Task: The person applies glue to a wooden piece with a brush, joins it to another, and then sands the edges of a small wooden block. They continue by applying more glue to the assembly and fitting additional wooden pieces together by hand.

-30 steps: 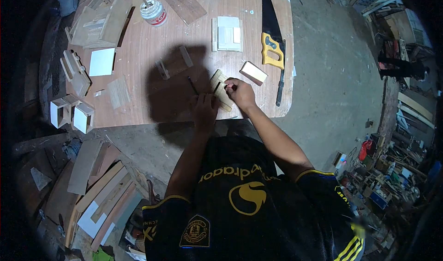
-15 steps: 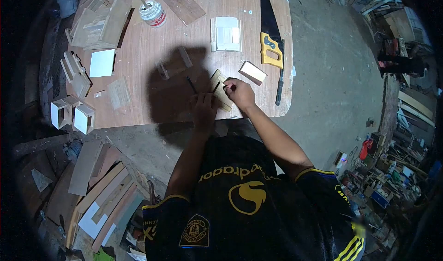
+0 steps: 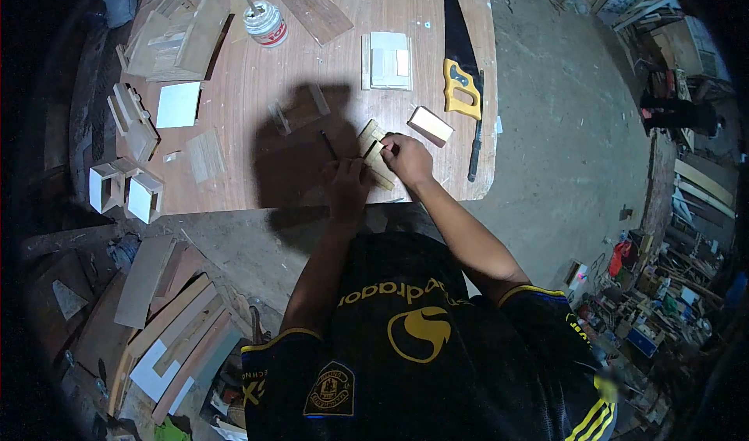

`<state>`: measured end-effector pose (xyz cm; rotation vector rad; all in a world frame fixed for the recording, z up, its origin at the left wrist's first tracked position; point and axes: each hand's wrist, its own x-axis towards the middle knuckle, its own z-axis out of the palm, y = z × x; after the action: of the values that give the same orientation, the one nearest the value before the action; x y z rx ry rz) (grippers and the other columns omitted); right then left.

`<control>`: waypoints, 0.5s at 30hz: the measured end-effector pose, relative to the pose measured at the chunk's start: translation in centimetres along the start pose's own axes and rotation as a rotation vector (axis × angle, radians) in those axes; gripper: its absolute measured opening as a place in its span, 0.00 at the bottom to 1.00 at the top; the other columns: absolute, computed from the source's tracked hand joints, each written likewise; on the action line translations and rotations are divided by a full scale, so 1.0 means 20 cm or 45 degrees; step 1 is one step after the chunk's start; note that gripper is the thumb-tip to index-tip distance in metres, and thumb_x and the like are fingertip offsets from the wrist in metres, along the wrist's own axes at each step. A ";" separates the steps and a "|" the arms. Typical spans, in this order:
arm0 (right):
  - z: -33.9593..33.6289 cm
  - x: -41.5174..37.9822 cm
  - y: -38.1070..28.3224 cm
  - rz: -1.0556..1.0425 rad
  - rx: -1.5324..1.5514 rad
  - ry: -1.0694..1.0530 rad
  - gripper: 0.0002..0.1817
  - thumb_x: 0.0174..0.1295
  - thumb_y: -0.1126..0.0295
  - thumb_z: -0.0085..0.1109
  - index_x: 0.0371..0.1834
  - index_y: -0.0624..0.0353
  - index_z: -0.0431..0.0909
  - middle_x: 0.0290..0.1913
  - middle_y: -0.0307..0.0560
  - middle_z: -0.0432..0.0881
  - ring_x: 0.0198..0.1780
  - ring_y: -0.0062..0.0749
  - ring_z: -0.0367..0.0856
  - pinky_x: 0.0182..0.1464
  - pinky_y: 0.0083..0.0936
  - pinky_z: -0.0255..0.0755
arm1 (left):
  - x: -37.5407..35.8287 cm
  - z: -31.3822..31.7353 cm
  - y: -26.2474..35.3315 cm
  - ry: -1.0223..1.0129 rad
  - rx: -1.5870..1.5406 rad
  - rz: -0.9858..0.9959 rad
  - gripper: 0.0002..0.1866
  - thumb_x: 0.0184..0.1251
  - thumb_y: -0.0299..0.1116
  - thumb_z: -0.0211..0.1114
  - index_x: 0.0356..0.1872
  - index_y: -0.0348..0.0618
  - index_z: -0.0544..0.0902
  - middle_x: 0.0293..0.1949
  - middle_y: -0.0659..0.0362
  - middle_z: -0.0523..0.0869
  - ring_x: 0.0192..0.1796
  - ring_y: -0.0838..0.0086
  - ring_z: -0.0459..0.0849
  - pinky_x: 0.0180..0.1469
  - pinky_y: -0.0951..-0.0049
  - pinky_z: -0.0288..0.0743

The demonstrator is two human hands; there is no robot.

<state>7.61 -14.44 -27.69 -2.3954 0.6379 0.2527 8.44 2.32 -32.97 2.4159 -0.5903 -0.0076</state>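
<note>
A small pale wooden piece (image 3: 373,131) lies at the table's front edge, between my two hands. From the right, my right hand (image 3: 412,161) pinches its edge with thumb and forefinger, and a bit of something dark shows by the fingertips. My left hand (image 3: 347,189), in deep shadow, has its fingers curled against the piece's left edge. A dark narrow strip crosses the wood between the hands. Just beyond my left knuckles, a thin dark stick (image 3: 328,144) points away from me. To the right of the wood sits a two-toned block (image 3: 430,126).
A yellow-handled saw (image 3: 462,82) lies along the table's right side by a dark rod (image 3: 475,154). Farther back are a white jar (image 3: 266,25), a brown board (image 3: 317,12) and stacked pale pieces (image 3: 387,60). Wooden assemblies (image 3: 125,187) line the left edge; boards (image 3: 148,285) lean below.
The view has shifted slightly, moving the tabletop a little to the right. Both hands stay at the wooden piece, and the dark strip across it looks longer now.
</note>
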 end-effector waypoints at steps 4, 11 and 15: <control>0.00 0.00 0.00 -0.009 0.017 0.010 0.09 0.56 0.64 0.64 0.40 0.46 0.85 0.38 0.42 0.86 0.42 0.40 0.84 0.43 0.37 0.78 | 0.00 -0.02 0.02 0.013 0.050 0.006 0.09 0.56 0.38 0.67 0.37 0.50 0.82 0.37 0.60 0.82 0.47 0.60 0.76 0.52 0.57 0.66; -0.02 -0.02 -0.02 -0.017 -0.018 0.038 0.11 0.55 0.63 0.64 0.41 0.47 0.85 0.37 0.42 0.86 0.41 0.41 0.83 0.43 0.37 0.78 | 0.01 -0.03 0.03 0.019 0.098 0.037 0.09 0.55 0.38 0.67 0.37 0.50 0.82 0.37 0.60 0.82 0.47 0.60 0.76 0.53 0.57 0.66; -0.05 -0.02 -0.04 -0.016 0.031 -0.002 0.13 0.54 0.66 0.65 0.44 0.48 0.84 0.39 0.44 0.85 0.44 0.42 0.82 0.46 0.36 0.77 | 0.04 -0.09 0.07 0.067 0.054 0.063 0.10 0.56 0.36 0.66 0.38 0.49 0.82 0.36 0.59 0.81 0.47 0.59 0.76 0.52 0.57 0.67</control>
<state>7.56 -14.43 -26.35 -2.3750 0.6219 0.2406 8.84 2.10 -30.69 2.4334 -0.6320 0.0899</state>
